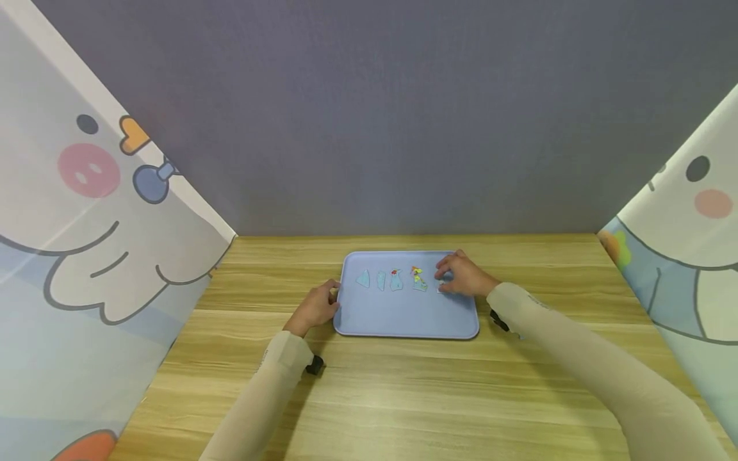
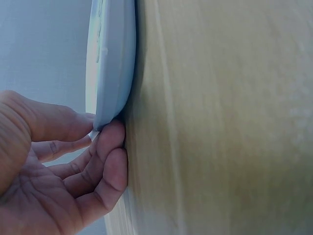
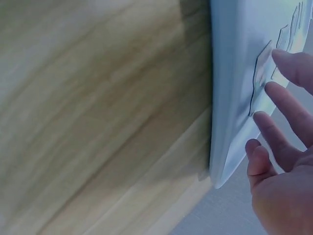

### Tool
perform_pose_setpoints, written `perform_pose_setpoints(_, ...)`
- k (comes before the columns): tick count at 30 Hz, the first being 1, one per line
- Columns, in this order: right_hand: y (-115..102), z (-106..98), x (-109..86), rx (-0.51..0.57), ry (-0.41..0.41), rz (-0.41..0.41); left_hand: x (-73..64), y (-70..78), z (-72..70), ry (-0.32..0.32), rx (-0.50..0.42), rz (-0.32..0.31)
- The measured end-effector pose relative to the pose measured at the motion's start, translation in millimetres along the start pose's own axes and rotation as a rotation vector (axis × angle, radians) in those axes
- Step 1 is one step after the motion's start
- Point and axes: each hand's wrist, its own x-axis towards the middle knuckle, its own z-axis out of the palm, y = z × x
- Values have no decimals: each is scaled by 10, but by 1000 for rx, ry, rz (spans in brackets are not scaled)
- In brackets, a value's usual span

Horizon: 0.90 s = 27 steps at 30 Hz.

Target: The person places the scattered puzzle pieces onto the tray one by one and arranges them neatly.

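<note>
Blue tray (image 1: 403,321) — left hand (image 1: 316,305) pinches it; right hand (image 1: 462,275) — fingers spread — touches 1 piece (image 3: 260,71).

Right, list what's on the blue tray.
On the tray, in a row: a pale-blue triangle, a narrow pale-blue piece, a red-marked piece, a yellow-marked piece. A fifth piece lies at the right hand, which partly hides it, so its full design cannot be seen.

Grey wall (image 1: 403,115) behind a wood-grain table (image 1: 415,410), cartoon-printed panels (image 1: 34,192) either side
</note>
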Motion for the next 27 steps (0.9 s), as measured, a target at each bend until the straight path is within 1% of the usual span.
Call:
perform_pose_setpoints(5,-15,-38,-70,17,18,-18,-3,7,-10,0,-10,-6)
perform_pose_setpoints(9,-3,-122,-147,18,46,-41,2,-2,-11,0,-11,-4)
perform_pose_setpoints(16,174,-278,-323,-8,94,-97,-9,1,-14,-2,-5,-8)
perform_pose_setpoints(18,226,-325,-392,-15,97,-93,-8,-2,-13,-3,-9,-6)
perform_pose_setpoints(22,323,-421,-520,-18,94,-53,2,-10,-11,-4,-20,-7)
perform_pose_setpoints(25,362,-487,-602,-5,83,-25,3,-15,-8,-6,-23,-5)
perform_pose_setpoints(27,385,-518,-651,-3,77,-22,0,-13,-7,-4,-23,1)
